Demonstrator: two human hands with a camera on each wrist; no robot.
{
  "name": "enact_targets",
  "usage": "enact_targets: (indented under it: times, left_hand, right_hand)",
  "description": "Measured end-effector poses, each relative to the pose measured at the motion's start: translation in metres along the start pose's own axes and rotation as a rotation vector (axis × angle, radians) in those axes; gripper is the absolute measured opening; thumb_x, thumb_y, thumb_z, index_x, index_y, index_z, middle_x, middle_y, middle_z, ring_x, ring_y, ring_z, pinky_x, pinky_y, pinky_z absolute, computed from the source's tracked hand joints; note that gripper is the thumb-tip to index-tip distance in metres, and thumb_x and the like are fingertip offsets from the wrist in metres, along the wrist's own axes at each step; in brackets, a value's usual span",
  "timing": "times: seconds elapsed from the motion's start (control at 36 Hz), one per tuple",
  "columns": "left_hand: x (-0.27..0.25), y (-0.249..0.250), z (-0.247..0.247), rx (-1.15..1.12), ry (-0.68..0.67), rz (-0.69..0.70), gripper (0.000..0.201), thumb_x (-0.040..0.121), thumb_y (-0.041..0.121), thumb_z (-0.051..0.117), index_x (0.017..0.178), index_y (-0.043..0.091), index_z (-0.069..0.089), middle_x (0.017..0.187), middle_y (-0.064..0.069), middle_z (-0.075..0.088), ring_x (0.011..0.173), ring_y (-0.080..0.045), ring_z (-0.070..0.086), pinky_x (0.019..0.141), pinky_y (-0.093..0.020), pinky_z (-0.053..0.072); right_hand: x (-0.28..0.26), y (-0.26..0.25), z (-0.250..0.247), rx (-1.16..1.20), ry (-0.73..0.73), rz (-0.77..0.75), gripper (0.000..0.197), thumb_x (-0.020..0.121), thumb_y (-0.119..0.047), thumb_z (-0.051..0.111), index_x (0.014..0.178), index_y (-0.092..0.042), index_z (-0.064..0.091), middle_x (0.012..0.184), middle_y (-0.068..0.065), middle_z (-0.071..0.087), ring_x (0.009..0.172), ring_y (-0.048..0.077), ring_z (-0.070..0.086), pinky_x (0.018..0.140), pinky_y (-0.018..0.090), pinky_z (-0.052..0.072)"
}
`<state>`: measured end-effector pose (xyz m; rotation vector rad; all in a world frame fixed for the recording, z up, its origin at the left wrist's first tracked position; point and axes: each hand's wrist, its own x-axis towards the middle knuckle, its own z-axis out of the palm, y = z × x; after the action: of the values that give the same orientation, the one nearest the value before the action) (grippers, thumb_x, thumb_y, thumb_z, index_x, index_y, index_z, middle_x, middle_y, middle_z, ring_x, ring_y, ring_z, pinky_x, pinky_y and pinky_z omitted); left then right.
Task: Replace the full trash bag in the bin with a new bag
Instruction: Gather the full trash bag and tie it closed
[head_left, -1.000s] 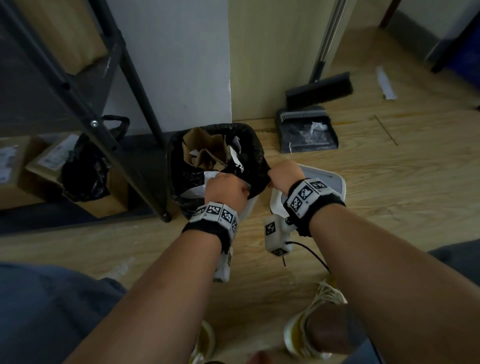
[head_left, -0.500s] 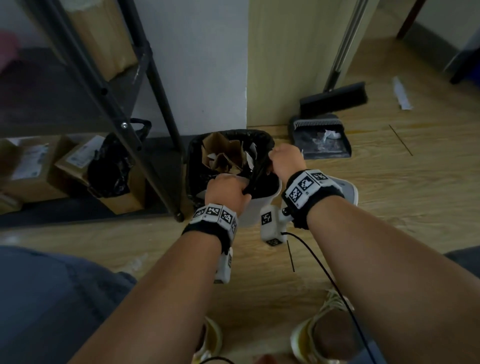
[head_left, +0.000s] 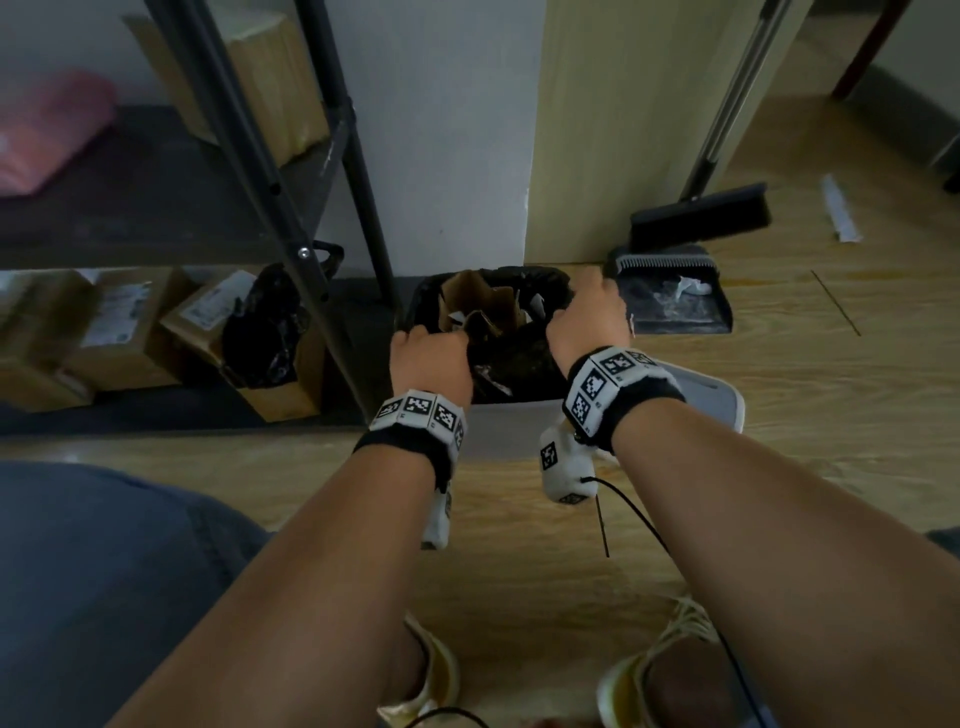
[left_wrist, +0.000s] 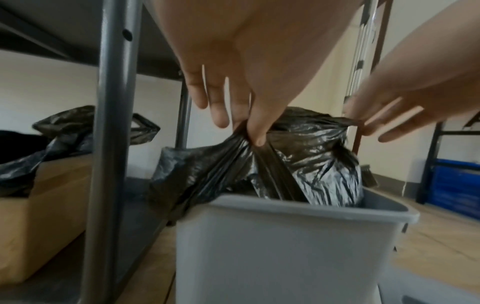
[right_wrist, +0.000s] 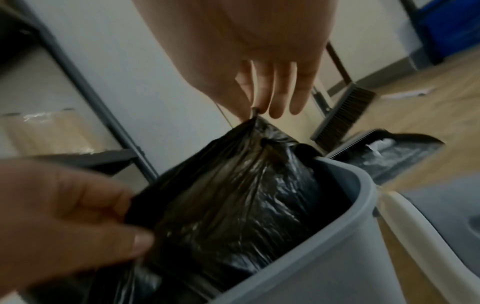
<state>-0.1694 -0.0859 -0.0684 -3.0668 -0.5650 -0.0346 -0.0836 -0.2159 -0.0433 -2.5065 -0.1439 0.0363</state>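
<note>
A full black trash bag (head_left: 511, 358) stuffed with brown paper sits in a grey bin (head_left: 511, 426) on the floor. My left hand (head_left: 428, 358) pinches a gathered fold of the bag's near-left rim (left_wrist: 246, 142). My right hand (head_left: 587, 317) pinches the bag's far-right edge (right_wrist: 255, 117) between thumb and fingers. The plastic is pulled off the bin's rim (left_wrist: 324, 205) and stretched up between both hands. The black bag (right_wrist: 233, 195) bulges above the bin wall (right_wrist: 337, 216).
A black metal shelf post (head_left: 311, 260) stands left of the bin, with cardboard boxes (head_left: 119, 332) and another black bag (head_left: 265, 332) under the shelf. A broom (head_left: 701, 213) and dustpan (head_left: 675, 301) lean behind at right. The bin's lid (head_left: 711, 400) lies beside it.
The bag's rim has come off the bin's edge and is gathered upward. My right hand moved from the near right rim to the far right side. The left hand keeps its grip.
</note>
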Motion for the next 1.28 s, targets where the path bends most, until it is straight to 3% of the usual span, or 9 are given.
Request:
enact_targets:
  times: [0.11, 0.25, 0.53, 0.72, 0.86, 0.94, 1.06, 1.17, 1.28]
  left_hand:
    - [0.009, -0.004, -0.006, -0.032, 0.059, 0.042, 0.021, 0.091, 0.023, 0.052, 0.105, 0.020, 0.068, 0.096, -0.007, 0.070, 0.105, -0.029, 0.056, 0.097, -0.040, 0.035]
    - [0.009, -0.007, -0.007, -0.086, 0.066, 0.056, 0.023, 0.092, 0.029, 0.051, 0.102, 0.022, 0.070, 0.096, -0.005, 0.070, 0.104, -0.028, 0.056, 0.096, -0.039, 0.035]
    - [-0.004, -0.035, 0.010, 0.031, -0.115, -0.088, 0.020, 0.089, 0.019, 0.051, 0.098, 0.019, 0.069, 0.102, -0.007, 0.069, 0.111, -0.029, 0.055, 0.100, -0.041, 0.036]
    - [0.003, -0.039, -0.009, 0.020, 0.125, -0.190, 0.023, 0.090, 0.011, 0.047, 0.105, 0.012, 0.065, 0.108, -0.011, 0.065, 0.105, -0.033, 0.060, 0.089, -0.042, 0.044]
    - [0.025, -0.034, -0.034, -0.039, 0.204, -0.149, 0.029, 0.095, 0.007, 0.039, 0.109, 0.011, 0.063, 0.104, -0.013, 0.067, 0.098, -0.034, 0.065, 0.076, -0.038, 0.047]
    - [0.037, -0.029, -0.044, -0.066, 0.251, -0.074, 0.025, 0.095, 0.005, 0.039, 0.103, 0.008, 0.062, 0.097, -0.014, 0.068, 0.090, -0.034, 0.065, 0.064, -0.035, 0.039]
    - [0.045, -0.024, -0.046, -0.232, 0.256, 0.007, 0.031, 0.094, 0.009, 0.040, 0.117, 0.013, 0.062, 0.105, -0.011, 0.069, 0.094, -0.032, 0.064, 0.070, -0.036, 0.045]
    - [0.045, -0.021, -0.045, -0.272, 0.202, -0.127, 0.036, 0.096, 0.014, 0.036, 0.131, 0.013, 0.045, 0.101, -0.012, 0.066, 0.084, -0.030, 0.062, 0.061, -0.035, 0.041]
    - [0.047, -0.025, -0.032, -0.279, 0.134, -0.305, 0.033, 0.100, 0.016, 0.029, 0.129, 0.007, 0.043, 0.116, -0.016, 0.062, 0.102, -0.034, 0.063, 0.071, -0.038, 0.043]
  right_hand:
    - [-0.005, -0.013, 0.003, -0.154, -0.129, -0.257, 0.051, 0.079, -0.011, 0.054, 0.126, -0.030, 0.054, 0.132, 0.005, 0.051, 0.126, 0.029, 0.041, 0.107, 0.047, 0.030]
    - [-0.010, -0.023, 0.017, -0.354, -0.245, -0.380, 0.040, 0.084, -0.019, 0.052, 0.120, -0.035, 0.061, 0.126, 0.000, 0.059, 0.126, 0.026, 0.042, 0.115, 0.052, 0.016]
    - [-0.007, -0.022, 0.021, -0.275, -0.103, -0.311, 0.031, 0.089, -0.018, 0.045, 0.104, -0.029, 0.070, 0.108, 0.002, 0.069, 0.114, 0.028, 0.053, 0.110, 0.045, 0.025]
    - [-0.002, -0.024, 0.014, -0.216, -0.174, -0.230, 0.036, 0.085, -0.015, 0.047, 0.113, -0.027, 0.066, 0.110, 0.004, 0.069, 0.113, 0.029, 0.057, 0.111, 0.042, 0.027]
    - [-0.006, -0.026, 0.006, -0.176, -0.222, -0.195, 0.027, 0.084, -0.013, 0.049, 0.102, -0.018, 0.067, 0.100, 0.009, 0.069, 0.102, 0.033, 0.061, 0.105, 0.038, 0.037]
    - [-0.007, -0.024, 0.001, -0.156, -0.235, -0.168, 0.026, 0.086, -0.017, 0.050, 0.106, -0.016, 0.067, 0.104, 0.011, 0.068, 0.101, 0.033, 0.061, 0.098, 0.036, 0.043]
    - [-0.003, -0.019, -0.008, -0.170, -0.249, -0.141, 0.012, 0.087, -0.019, 0.050, 0.090, -0.019, 0.061, 0.086, 0.008, 0.061, 0.091, 0.030, 0.060, 0.090, 0.034, 0.043]
    - [0.001, -0.017, -0.014, -0.156, -0.263, -0.103, 0.022, 0.088, -0.027, 0.046, 0.068, -0.019, 0.050, 0.069, 0.002, 0.052, 0.076, 0.027, 0.052, 0.086, 0.036, 0.041]
    - [0.002, -0.016, -0.005, -0.075, -0.200, -0.106, 0.035, 0.094, -0.043, 0.035, 0.077, -0.021, 0.056, 0.087, 0.006, 0.062, 0.088, 0.029, 0.057, 0.093, 0.042, 0.038]
